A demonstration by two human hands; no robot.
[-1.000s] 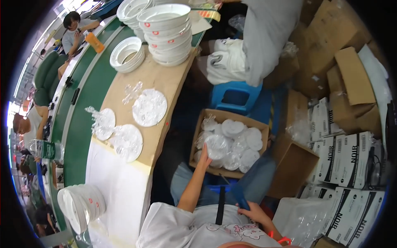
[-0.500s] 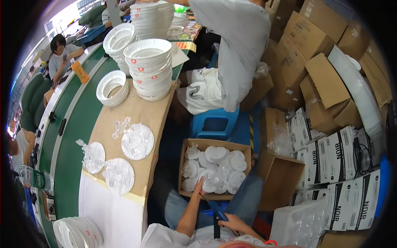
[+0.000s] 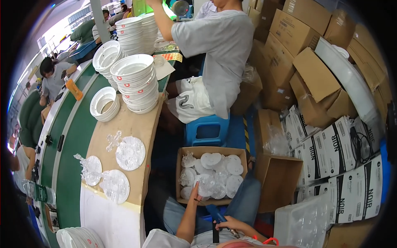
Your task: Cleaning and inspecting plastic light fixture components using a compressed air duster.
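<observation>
My left hand [image 3: 193, 194] is at the near edge of an open cardboard box [image 3: 180, 165], its fingers closed on the rim of a white disc with clear plastic pieces [image 3: 205, 184]. More white discs [image 3: 234, 165] with clear plastic parts fill the box between my knees. In my right hand [image 3: 232, 223] is a blue electric screwdriver [image 3: 216, 213], held in front of my lap. Its thin tip points up and left, close to my left wrist. Which part the left fingertips pinch is small and partly hidden.
On the bench at left lie white discs with clear ornaments [image 3: 130, 153], near stacked white rings [image 3: 134, 82]. A co-worker [image 3: 219, 53] sits ahead on a blue stool [image 3: 206, 130]. Cartons [image 3: 289, 33] and an open box [image 3: 281, 177] crowd the right. A green conveyor [image 3: 78, 136] runs farther left.
The view has shifted slightly. My left hand and the disc beside it have come a little closer together. The screwdriver has tilted flatter, and the co-worker's arm has lifted.
</observation>
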